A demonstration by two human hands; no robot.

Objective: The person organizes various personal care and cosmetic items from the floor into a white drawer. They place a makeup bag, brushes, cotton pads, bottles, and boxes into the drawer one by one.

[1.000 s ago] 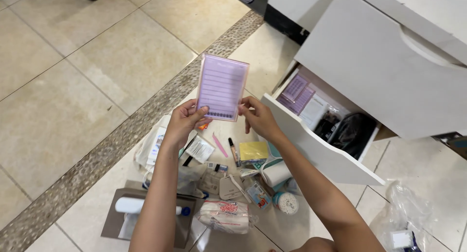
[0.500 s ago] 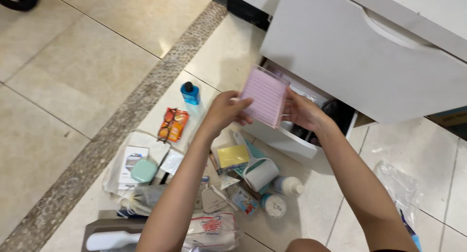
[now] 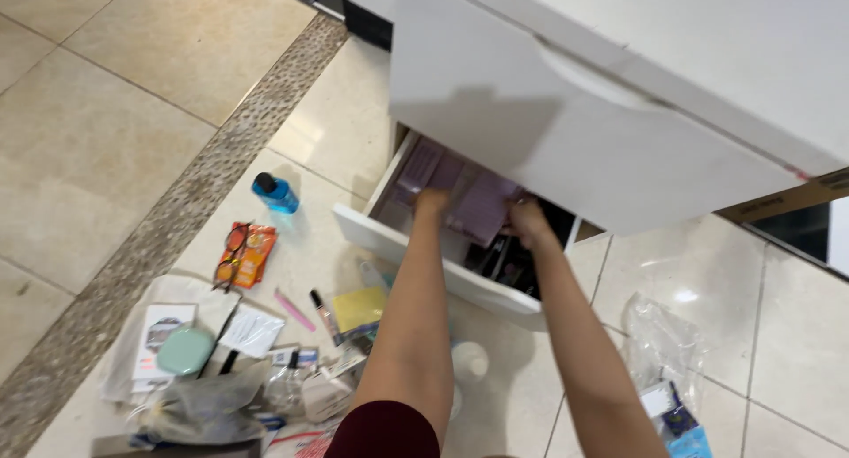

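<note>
Hands first: your left hand (image 3: 432,202) and right hand (image 3: 528,223) both reach into the open lower drawer (image 3: 424,255) of the white cabinet, each gripping one side of the flat lilac card (image 3: 482,209) (it looks like a lined, plastic-cased sheet). Your left fingers close on its left edge, your right fingers on its right edge, and the card sits tilted inside the drawer, partly under the pulled-out upper drawer front (image 3: 566,131). More lilac cards (image 3: 424,168) lie at the drawer's back left corner, and dark items fill its right end, too shadowed to tell apart.

On the tiled floor (image 3: 106,113) in front of the drawer, you have a scatter of small things. A blue bottle (image 3: 275,193) stands near the pebbled strip, with an orange packet (image 3: 244,255) and glasses just below it. A yellow pad (image 3: 360,309) lies beside your left forearm, a pink stick (image 3: 294,309) to its left, and a mint round case (image 3: 186,350) rests on a white box. A crumpled clear bag (image 3: 665,343) lies to the right of your right arm.
</note>
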